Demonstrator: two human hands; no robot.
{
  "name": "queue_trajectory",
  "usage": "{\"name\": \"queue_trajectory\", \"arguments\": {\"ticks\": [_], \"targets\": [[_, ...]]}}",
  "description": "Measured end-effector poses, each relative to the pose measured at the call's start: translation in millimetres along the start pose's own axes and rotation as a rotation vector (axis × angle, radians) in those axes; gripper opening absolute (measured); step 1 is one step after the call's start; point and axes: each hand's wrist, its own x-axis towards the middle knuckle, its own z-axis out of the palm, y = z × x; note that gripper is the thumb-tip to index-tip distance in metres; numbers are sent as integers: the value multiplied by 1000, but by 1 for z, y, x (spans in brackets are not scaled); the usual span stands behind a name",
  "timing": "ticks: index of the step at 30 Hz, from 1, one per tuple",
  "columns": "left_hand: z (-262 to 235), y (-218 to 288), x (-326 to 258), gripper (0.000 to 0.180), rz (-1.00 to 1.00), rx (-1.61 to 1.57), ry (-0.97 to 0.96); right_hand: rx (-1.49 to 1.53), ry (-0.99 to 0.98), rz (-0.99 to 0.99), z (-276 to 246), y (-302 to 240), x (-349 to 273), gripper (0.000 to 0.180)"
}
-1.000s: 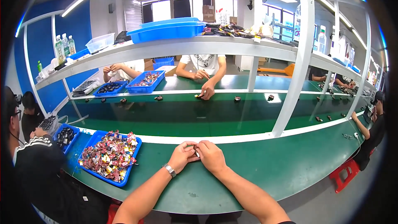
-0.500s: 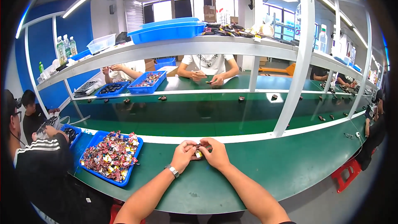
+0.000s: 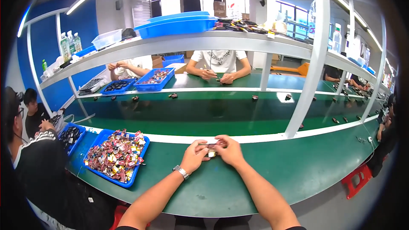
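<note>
Above the green table, my left hand (image 3: 194,157) and my right hand (image 3: 229,150) meet at the fingertips, both closed in a pinch. Between them is a small dark part with a yellow-and-white tag (image 3: 212,154); the fingers cover much of it, so its exact kind does not show. A blue tray (image 3: 145,145) heaped with small red, white and yellow tagged pieces (image 3: 116,155) stands left of my left hand. My left wrist wears a silver watch (image 3: 182,171).
Beyond the white rail, small dark parts (image 3: 254,97) lie spaced along a green conveyor (image 3: 204,117). A white post (image 3: 307,59) rises right of my hands to a shelf (image 3: 196,42). Someone in a black top (image 3: 47,166) sits at left, by another blue tray (image 3: 80,138). People work opposite.
My fingers have shifted around the small part, and its tag shows a little farther right. The person at left has moved an arm, uncovering more of the blue tray of black pieces.
</note>
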Motion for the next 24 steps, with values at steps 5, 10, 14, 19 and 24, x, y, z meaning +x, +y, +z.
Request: {"name": "queue_trajectory", "arguments": {"ticks": [5, 10, 14, 19, 24], "targets": [[-12, 3, 9, 20, 71, 308, 65, -123, 348, 101, -36, 33, 25, 13], [-9, 2, 12, 13, 63, 460, 78, -214, 426, 122, -39, 64, 64, 16], [-19, -4, 12, 14, 66, 378, 64, -279, 445, 99, -26, 60, 79, 11], [-23, -5, 14, 14, 58, 352, 48, -472, 476, -42, -23, 51, 73, 6], [-20, -4, 14, 13, 69, 329, 44, -469, 435, -4, -28, 43, 70, 12]]}}
